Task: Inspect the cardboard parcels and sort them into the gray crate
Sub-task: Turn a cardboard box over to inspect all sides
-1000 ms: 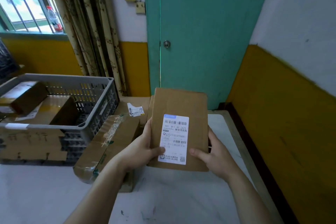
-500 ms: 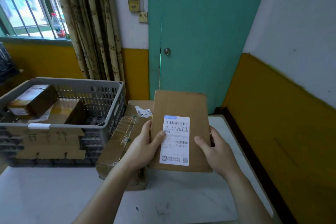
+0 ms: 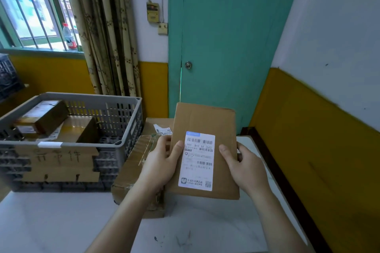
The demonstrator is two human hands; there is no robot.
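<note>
Two hands, left (image 3: 159, 167) and right (image 3: 245, 167), grip a flat labelled cardboard parcel (image 3: 205, 127) by its sides above the bench (image 3: 61, 222), gray crate (image 3: 123, 144) at 9 o'clock holding parcels.

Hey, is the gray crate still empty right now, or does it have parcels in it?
No, the gray crate already holds at least two cardboard parcels, while both hands grip another labelled parcel above the table.

left hand (image 3: 159, 167) thumb slid up onto the label (image 3: 197, 162); parcel (image 3: 205, 150) raised slightly, grip otherwise same.
</note>
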